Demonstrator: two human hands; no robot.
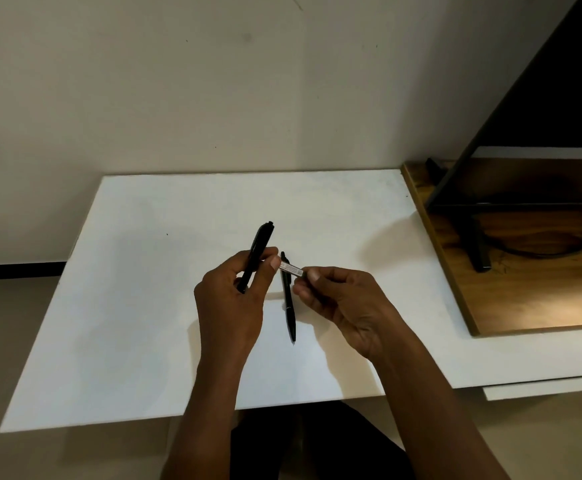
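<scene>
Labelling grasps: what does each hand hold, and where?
The left hand grips black pen at its lower barrel; right hand pinches white label strip by its right end.

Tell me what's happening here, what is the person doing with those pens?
A person works at a white tabletop. The left hand grips a black pen, raised off the surface. The right hand pinches one end of a small white label strip, whose other end meets the left thumb; whether it is coming off the pen or going on cannot be told. A second black pen lies flat on the tabletop between the hands.
</scene>
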